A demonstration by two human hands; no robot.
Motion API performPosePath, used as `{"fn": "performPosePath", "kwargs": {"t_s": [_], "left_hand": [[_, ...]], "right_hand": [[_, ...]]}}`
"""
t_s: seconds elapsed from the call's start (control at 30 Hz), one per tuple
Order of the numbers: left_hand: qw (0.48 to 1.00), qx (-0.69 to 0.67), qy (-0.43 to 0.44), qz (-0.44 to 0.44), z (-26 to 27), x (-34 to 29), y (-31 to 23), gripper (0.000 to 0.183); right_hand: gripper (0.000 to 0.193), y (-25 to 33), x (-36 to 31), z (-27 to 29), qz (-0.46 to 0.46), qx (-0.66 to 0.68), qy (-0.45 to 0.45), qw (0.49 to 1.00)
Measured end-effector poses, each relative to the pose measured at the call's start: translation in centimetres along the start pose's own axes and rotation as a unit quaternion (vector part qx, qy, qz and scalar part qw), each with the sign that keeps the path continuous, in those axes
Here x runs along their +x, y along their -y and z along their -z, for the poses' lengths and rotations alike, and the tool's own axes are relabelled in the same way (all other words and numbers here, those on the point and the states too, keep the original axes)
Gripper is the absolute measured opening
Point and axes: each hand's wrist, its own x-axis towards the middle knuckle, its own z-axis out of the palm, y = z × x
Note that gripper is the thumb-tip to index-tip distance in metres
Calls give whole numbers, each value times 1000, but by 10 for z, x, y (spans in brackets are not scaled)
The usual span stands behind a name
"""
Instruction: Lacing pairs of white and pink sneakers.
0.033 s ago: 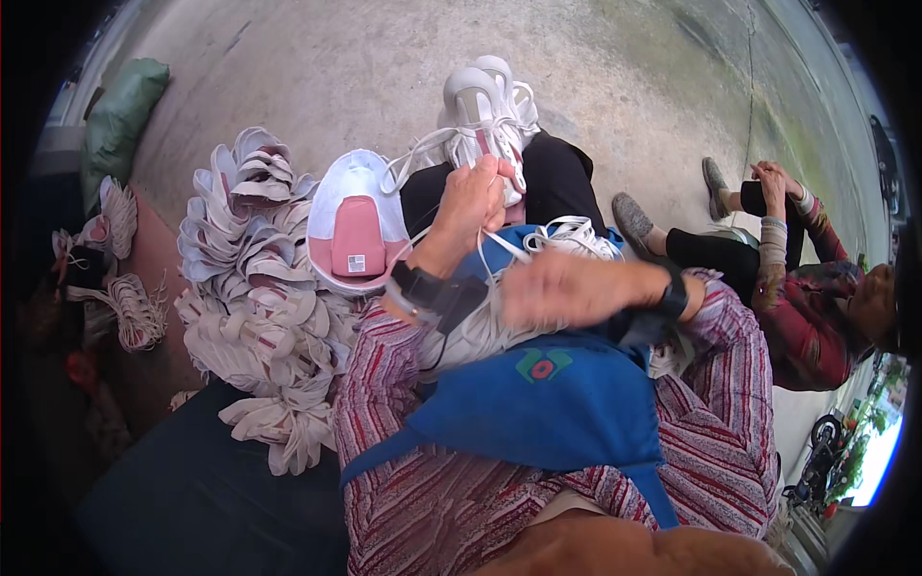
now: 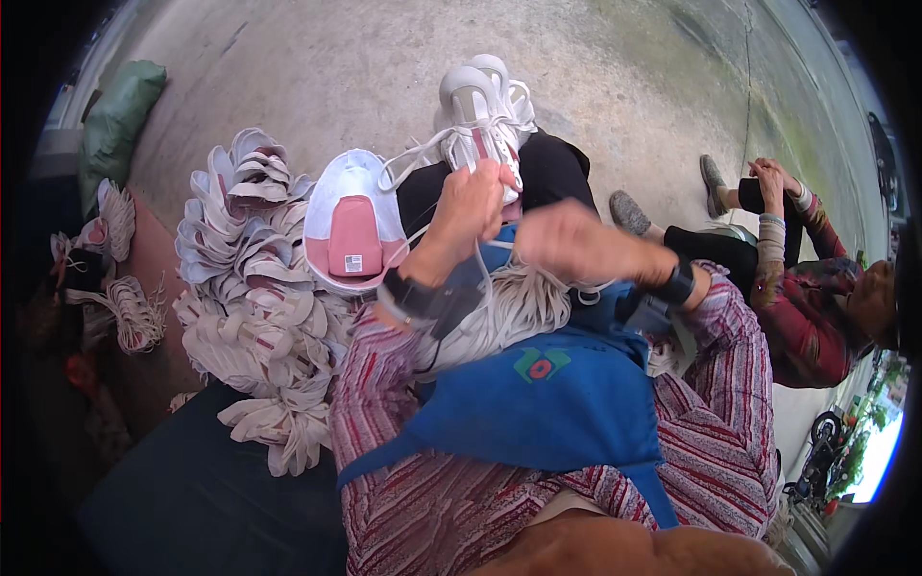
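Observation:
White-and-pink shoe uppers [image 2: 477, 120] with white laces rest over my knees. My left hand [image 2: 473, 204] is closed at their near end, its fingers on the pink-and-white part. A white lace [image 2: 488, 288] hangs from beside it toward my lap. My right hand [image 2: 581, 242] is just to the right, above the lap, smeared by motion; whether its fingers hold a lace cannot be made out. Below the hands a thick bundle of white laces [image 2: 523, 307] lies on my blue apron [image 2: 538, 403].
Left of my knee lies a white-and-pink shoe piece with its pink tongue [image 2: 355, 235]. Beside it rises a heap of uppers [image 2: 259, 288]. More lace bundles [image 2: 134, 312] sit farther left, near a green sack [image 2: 120, 115]. A seated person [image 2: 802, 298] is at the right.
My right hand has moved up and away from my body, uncovering more of the lace bundle. My left hand stays at the uppers.

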Motion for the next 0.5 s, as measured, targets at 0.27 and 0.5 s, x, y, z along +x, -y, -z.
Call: {"fn": "performPosePath", "kwargs": {"t_s": [0.27,0.5], "left_hand": [[833,342,293,-321,-133,-34,15,13],[979,176,44,-91,-28,-41,-10,32]], "right_hand": [[32,-28,26,21,-154,389,-107,902],[20,42,-63,40,77,-60,204,974]]}}
